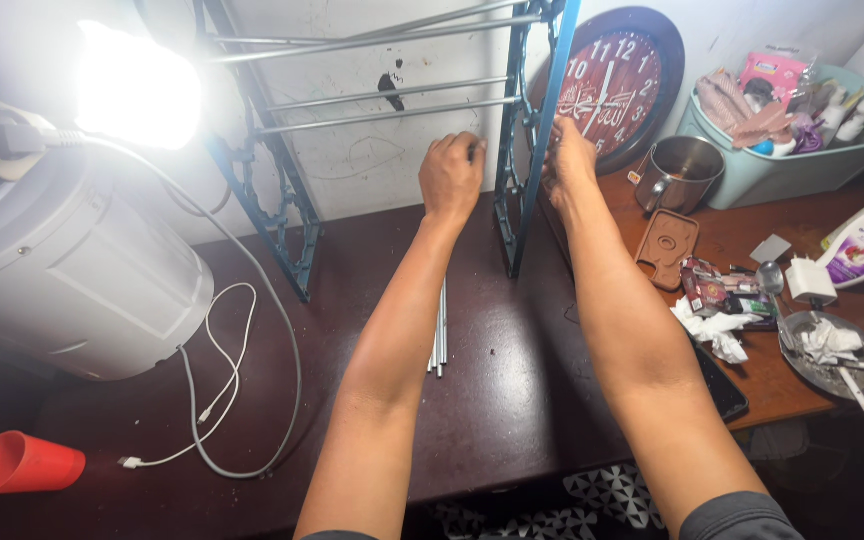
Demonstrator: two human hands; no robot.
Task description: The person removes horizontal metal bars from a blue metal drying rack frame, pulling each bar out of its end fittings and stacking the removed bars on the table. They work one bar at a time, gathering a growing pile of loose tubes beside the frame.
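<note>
Both hands work at the blue rack frame (524, 140) standing on the dark counter (512, 390). The left hand (450, 175) is closed around a thin metal rod (392, 113) at the frame's side panel; the right hand (570, 165) clasps that panel's far edge. Spare rods (441, 330) lie between the forearms, and a wall clock (617, 85) leans behind.

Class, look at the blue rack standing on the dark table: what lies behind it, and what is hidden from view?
Behind the blue rack is a white wall and, at its right side, a round dark red clock. The rack's side frame and the right hand cover the clock's left edge.
</note>
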